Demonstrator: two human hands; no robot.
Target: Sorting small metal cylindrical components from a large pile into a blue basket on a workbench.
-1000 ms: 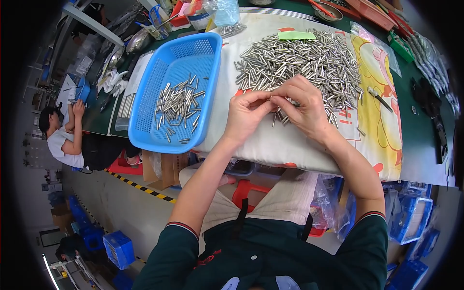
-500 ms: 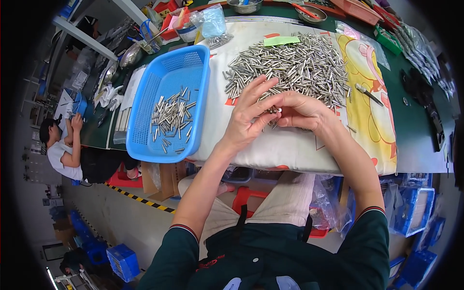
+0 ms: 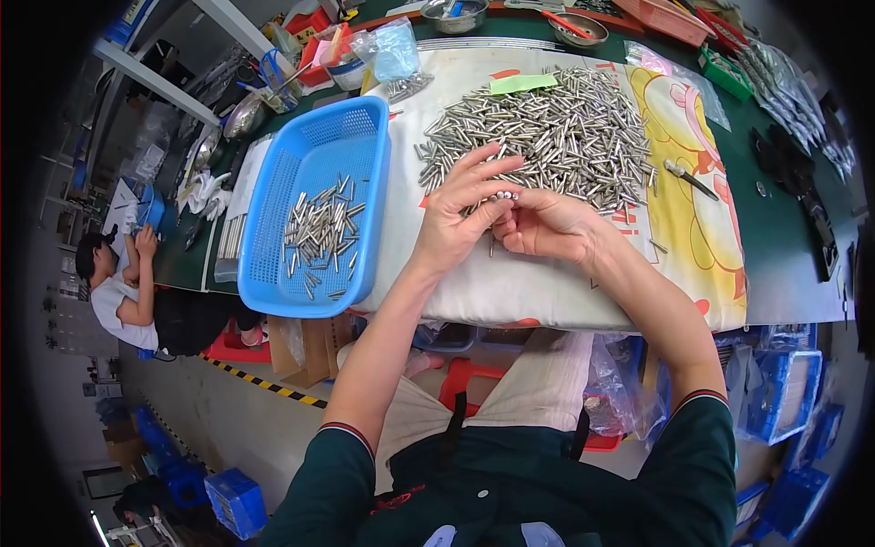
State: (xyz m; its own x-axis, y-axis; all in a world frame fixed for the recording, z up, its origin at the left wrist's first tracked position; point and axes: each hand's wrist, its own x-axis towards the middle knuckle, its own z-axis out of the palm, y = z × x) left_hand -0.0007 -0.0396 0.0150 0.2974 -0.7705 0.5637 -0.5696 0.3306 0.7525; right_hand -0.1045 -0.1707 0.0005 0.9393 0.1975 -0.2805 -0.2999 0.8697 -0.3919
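1. Metal pins [image 3: 507, 194] were what we saw gripped near the centre of the frame, a few of them bunched side by side, their bright round ends facing up.
2. We saw the left hand [image 3: 451, 223] pinching this bunch between thumb and fingertips, its outer fingers spread. The right hand [image 3: 551, 225] had curled fingers, its tips meeting the bunch from the right; we could not tell whether it grasped any pin firmly.
3. More pins lay in a broad heap [image 3: 583, 128] on the printed cloth [image 3: 519, 287], upper centre to upper right, with a green slip [image 3: 524, 84] on its far side. A smaller group [image 3: 319, 228] lay in the blue basket [image 3: 310, 155], left of centre.
4. We judged each pin light, stiff and hard to break, but smooth enough to slip or roll. Mid-shaft seemed the surest hold for one; for several, a pinch across the bunch with their ends level.
5. The fingers hid most of the gripped shafts, so we could not count them. The hands also covered part of the heap's lower edge, and the end details were too small to read.
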